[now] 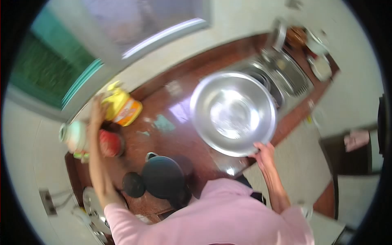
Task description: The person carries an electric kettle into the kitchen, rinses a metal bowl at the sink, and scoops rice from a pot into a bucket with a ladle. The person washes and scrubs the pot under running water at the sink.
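Observation:
My right hand (263, 154) grips the near rim of a large, shiny metal basin (232, 112), which is tilted so its bare inside shows. The basin is over the counter and covers part of the sink. My left hand (99, 109) reaches to the far left, right beside a yellow detergent bottle (124, 109) with an orange and white label. Its fingers are blurred at the bottle's left side, and I cannot tell whether they hold it. Below that wrist are a red-topped container (111, 143) and a pale green jar (77, 136).
A black pot (163, 177) and a small round black item (133, 184) stand near my body on the red-brown counter (179, 96). The steel sink (292, 77) lies at the right, with a white pot (319, 67) past it. A window (134, 24) borders the back.

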### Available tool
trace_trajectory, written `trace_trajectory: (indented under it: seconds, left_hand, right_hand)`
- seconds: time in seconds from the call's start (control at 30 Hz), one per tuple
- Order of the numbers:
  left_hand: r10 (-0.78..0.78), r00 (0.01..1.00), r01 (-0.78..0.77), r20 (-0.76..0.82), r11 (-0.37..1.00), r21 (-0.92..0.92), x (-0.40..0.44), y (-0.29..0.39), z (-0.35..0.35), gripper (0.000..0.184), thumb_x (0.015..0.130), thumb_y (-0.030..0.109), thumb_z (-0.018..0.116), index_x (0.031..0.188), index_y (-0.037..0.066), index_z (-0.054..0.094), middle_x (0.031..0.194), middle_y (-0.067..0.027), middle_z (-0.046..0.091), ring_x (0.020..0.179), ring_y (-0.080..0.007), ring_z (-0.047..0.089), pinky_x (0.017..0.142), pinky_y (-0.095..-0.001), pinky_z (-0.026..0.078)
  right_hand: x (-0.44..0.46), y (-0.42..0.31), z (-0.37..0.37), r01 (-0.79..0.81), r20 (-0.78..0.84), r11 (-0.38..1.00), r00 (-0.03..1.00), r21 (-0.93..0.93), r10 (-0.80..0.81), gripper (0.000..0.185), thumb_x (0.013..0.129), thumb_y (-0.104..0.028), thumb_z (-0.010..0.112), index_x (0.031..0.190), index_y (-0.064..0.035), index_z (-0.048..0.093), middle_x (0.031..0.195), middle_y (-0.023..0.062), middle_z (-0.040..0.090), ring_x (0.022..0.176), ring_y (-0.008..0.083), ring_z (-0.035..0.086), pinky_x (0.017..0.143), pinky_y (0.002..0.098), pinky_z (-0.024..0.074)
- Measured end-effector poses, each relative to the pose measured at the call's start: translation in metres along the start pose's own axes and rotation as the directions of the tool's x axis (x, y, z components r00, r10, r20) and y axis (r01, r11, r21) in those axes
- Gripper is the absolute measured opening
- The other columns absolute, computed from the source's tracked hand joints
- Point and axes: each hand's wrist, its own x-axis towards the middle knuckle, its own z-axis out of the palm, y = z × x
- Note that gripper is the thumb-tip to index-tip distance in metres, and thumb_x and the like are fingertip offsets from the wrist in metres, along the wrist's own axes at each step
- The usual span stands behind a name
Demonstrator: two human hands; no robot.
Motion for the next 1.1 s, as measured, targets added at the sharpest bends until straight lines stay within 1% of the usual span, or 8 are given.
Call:
trace_trajectory:
  seconds: [0.07, 0.27, 0.6, 0.83, 0.97, 1.0, 1.07, 1.1]
  left_hand:
    - [0.019, 0.991, -0.026, 0.133, 0.998, 0.054, 0.014, 0.094, -0.051, 0.047, 0.091, 0.017, 0.067, 0.132, 0.0, 0.056, 0.126, -0.0239, 0.059, 0.12, -0.0366, 0.056, 0.105, -0.0428, 0.043]
    - [-0.006, 0.938, 0.207, 0.346, 0.812, -0.546, -0.008, 0.275, -0.091, 0.051, 0.096, 0.023, 0.065, 0.139, -0.001, 0.051, 0.126, -0.0127, 0.062, 0.112, -0.0202, 0.061, 0.096, -0.0344, 0.049]
    - [-0.44, 0.783, 0.618, 0.44, 0.474, -0.627, -0.014, 0.366, -0.121, 0.065, 0.092, 0.041, 0.067, 0.136, -0.004, 0.047, 0.121, -0.017, 0.061, 0.11, -0.0229, 0.061, 0.09, -0.0359, 0.051]
    - [-0.516, 0.643, 0.723, 0.566, 0.165, -0.671, 0.009, 0.405, -0.071, 0.052, 0.086, 0.017, 0.068, 0.128, -0.007, 0.05, 0.115, -0.0187, 0.062, 0.103, -0.0271, 0.064, 0.094, -0.0397, 0.053]
    - [-0.578, 0.643, 0.658, 0.502, 0.083, -0.748, 0.014, 0.437, 0.003, 0.045, 0.08, 0.005, 0.065, 0.123, -0.005, 0.055, 0.108, -0.0115, 0.064, 0.097, -0.0235, 0.064, 0.09, -0.0375, 0.053]
    - [-0.594, 0.616, 0.657, 0.518, 0.024, -0.753, 0.013, 0.449, 0.022, 0.045, 0.079, 0.004, 0.064, 0.123, -0.004, 0.055, 0.108, -0.0107, 0.064, 0.097, -0.023, 0.064, 0.09, -0.0372, 0.053]
    - [-0.637, 0.557, 0.665, 0.533, -0.042, -0.746, 0.013, 0.486, 0.049, 0.044, 0.077, 0.002, 0.064, 0.12, -0.004, 0.056, 0.104, -0.0098, 0.065, 0.096, -0.0222, 0.064, 0.088, -0.037, 0.053]
    - [-0.64, 0.567, 0.643, 0.518, -0.049, -0.764, 0.012, 0.5, 0.068, 0.04, 0.077, 0.001, 0.063, 0.117, -0.004, 0.057, 0.102, -0.0105, 0.065, 0.093, -0.0225, 0.065, 0.087, -0.0378, 0.053]
  right_hand:
    - [0.003, 0.002, 0.001, -0.008, 0.028, 0.999, 1.0, 0.034, 0.007, 0.032, 0.086, 0.0, 0.06, 0.116, 0.0086, 0.056, 0.104, 0.0179, 0.066, 0.083, 0.0286, 0.071, 0.06, 0.0401, 0.0645]
    - [0.01, 0.005, 0.028, -0.135, 0.273, 0.974, 0.959, 0.183, 0.081, 0.035, 0.086, -0.003, 0.062, 0.119, 0.006, 0.054, 0.105, 0.017, 0.067, 0.085, 0.0283, 0.071, 0.061, 0.0395, 0.064]
    - [0.023, -0.055, 0.083, -0.284, 0.688, 0.94, 0.722, 0.19, 0.079, 0.033, 0.086, -0.01, 0.062, 0.116, 0.0038, 0.057, 0.099, 0.0151, 0.067, 0.081, 0.025, 0.07, 0.061, 0.0377, 0.0621]
    - [0.115, -0.102, 0.046, -0.313, 0.826, 0.95, 0.54, 0.021, 0.16, 0.041, 0.094, -0.022, 0.064, 0.121, 0.0053, 0.051, 0.1, 0.0174, 0.066, 0.076, 0.0247, 0.07, 0.06, 0.0337, 0.0605]
    - [0.219, -0.143, -0.016, -0.012, 0.694, 0.949, 0.679, -0.316, 0.24, 0.038, 0.095, -0.03, 0.064, 0.112, 0.0033, 0.061, 0.093, 0.0151, 0.068, 0.081, 0.0247, 0.071, 0.067, 0.0353, 0.0596]
    - [0.258, -0.156, -0.032, 0.323, 0.687, 0.868, 0.727, -0.378, 0.029, 0.034, 0.094, -0.03, 0.065, 0.107, 0.0017, 0.065, 0.092, 0.0147, 0.068, 0.086, 0.0257, 0.071, 0.072, 0.0367, 0.0582]
    - [0.343, -0.181, -0.056, 0.701, 0.626, 0.565, 0.686, -0.435, -0.369, 0.025, 0.093, -0.027, 0.063, 0.099, -0.0026, 0.07, 0.093, 0.0156, 0.069, 0.095, 0.0317, 0.069, 0.085, 0.0404, 0.0531]
    - [0.38, -0.204, -0.061, 0.871, 0.631, 0.096, 0.42, -0.481, -0.652, 0.019, 0.091, -0.019, 0.062, 0.102, -0.0049, 0.07, 0.1, 0.0166, 0.069, 0.097, 0.0363, 0.066, 0.086, 0.0424, 0.0532]
